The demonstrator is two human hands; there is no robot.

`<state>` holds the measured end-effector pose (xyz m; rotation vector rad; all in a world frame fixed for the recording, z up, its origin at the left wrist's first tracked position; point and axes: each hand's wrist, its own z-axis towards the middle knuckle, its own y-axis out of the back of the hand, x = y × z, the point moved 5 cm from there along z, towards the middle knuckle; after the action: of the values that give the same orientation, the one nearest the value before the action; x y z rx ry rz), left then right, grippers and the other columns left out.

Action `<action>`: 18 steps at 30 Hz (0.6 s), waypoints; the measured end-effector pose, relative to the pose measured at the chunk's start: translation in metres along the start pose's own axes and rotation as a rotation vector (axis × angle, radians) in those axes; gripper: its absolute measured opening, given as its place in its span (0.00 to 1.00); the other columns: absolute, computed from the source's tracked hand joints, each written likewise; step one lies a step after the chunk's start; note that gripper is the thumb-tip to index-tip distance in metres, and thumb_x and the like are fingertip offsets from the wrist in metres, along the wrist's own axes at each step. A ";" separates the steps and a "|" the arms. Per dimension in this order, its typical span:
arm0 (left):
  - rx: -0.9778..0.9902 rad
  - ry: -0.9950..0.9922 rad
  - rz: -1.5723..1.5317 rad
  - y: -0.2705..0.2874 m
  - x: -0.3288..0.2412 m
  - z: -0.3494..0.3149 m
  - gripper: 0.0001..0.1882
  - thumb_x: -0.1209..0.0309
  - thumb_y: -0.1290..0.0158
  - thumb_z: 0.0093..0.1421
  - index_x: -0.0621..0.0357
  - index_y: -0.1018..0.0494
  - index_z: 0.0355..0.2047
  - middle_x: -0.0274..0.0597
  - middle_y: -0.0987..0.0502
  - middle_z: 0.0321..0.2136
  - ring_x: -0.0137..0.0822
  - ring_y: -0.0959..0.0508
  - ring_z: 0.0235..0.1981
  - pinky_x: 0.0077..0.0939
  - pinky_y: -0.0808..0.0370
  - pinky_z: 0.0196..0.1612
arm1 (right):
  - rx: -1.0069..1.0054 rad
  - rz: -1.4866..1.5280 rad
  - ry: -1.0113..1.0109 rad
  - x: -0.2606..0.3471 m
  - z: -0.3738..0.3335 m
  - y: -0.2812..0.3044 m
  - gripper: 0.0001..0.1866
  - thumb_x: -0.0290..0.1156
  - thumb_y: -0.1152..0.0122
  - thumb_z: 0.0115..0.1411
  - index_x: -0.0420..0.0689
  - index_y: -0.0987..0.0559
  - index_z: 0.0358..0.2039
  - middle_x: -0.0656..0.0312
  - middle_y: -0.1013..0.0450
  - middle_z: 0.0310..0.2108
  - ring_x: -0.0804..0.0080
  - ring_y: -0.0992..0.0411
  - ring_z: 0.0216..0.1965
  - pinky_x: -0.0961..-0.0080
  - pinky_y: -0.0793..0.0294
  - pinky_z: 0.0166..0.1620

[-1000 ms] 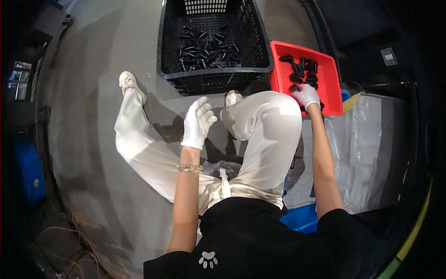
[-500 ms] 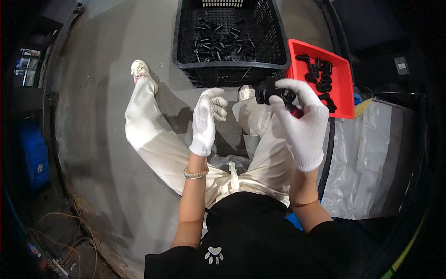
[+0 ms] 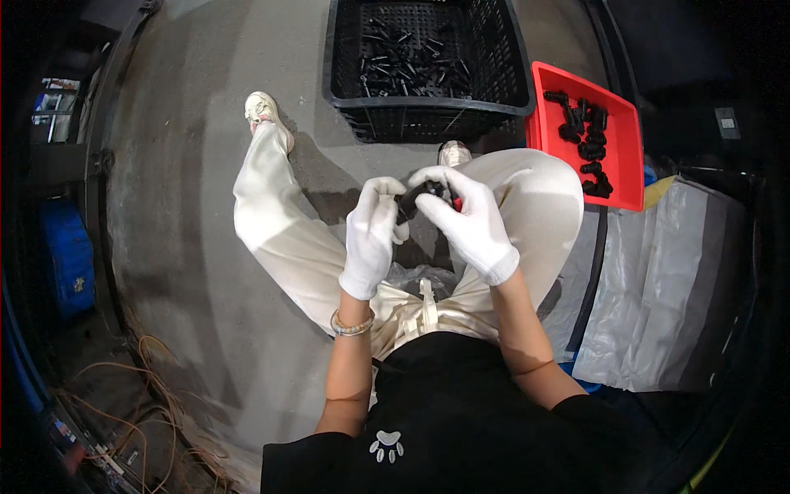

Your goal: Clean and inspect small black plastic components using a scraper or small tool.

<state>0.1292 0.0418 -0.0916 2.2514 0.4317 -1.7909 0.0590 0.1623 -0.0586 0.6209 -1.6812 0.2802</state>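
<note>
My knit-gloved left hand (image 3: 372, 239)'s curled in, can't tell if it's gripping; white paw print (image 3: 388, 440) on my tee (image 3: 469, 403); chunky black part (image 3: 410, 204) above my lap (image 3: 403, 323), pinched in my right hand (image 3: 469, 222); shallow red bin (image 3: 629, 156) of knobbly pieces (image 3: 591, 151).

Floor (image 3: 202, 189): grey, lit, soft shadows present. Upper left: bright opening (image 3: 56, 111) amid dark surroundings. Lower left: loose brownish cables (image 3: 145, 368). Upper right: dark panel (image 3: 687, 49), small pale plate (image 3: 727, 123).
</note>
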 end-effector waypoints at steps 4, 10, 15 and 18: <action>0.153 0.143 -0.232 -0.007 0.008 0.002 0.17 0.61 0.64 0.64 0.60 0.32 0.41 0.31 0.31 0.21 0.20 0.33 0.17 0.13 0.38 0.19 | 0.302 0.082 -0.049 -0.002 0.003 -0.006 0.13 0.25 0.50 0.52 0.40 0.26 0.39 0.55 0.29 0.36 0.70 0.28 0.36 0.76 0.31 0.40; 0.154 0.271 -0.236 -0.012 0.012 0.002 0.16 0.59 0.59 0.61 0.59 0.32 0.38 0.30 0.33 0.19 0.19 0.35 0.15 0.11 0.42 0.15 | -0.001 -0.136 0.146 -0.001 0.007 -0.011 0.16 0.28 0.51 0.54 0.43 0.29 0.45 0.49 0.30 0.40 0.53 0.30 0.40 0.67 0.32 0.45; -0.019 0.145 -0.500 -0.011 0.025 0.005 0.26 0.41 0.59 0.59 0.53 0.36 0.31 0.25 0.40 0.15 0.16 0.44 0.12 0.12 0.51 0.13 | -0.015 -0.200 0.048 -0.006 0.000 -0.007 0.16 0.30 0.57 0.59 0.41 0.28 0.46 0.46 0.31 0.39 0.49 0.31 0.39 0.64 0.32 0.43; -0.137 0.080 -0.597 -0.005 0.030 0.005 0.25 0.44 0.62 0.62 0.56 0.36 0.36 0.29 0.36 0.20 0.20 0.39 0.19 0.13 0.42 0.20 | -0.032 -0.232 0.187 0.006 -0.009 -0.011 0.15 0.30 0.54 0.57 0.42 0.26 0.44 0.48 0.29 0.33 0.51 0.29 0.33 0.66 0.30 0.38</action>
<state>0.1287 0.0468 -0.1221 2.2484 1.3135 -1.8383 0.0720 0.1560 -0.0530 0.7360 -1.4171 0.1394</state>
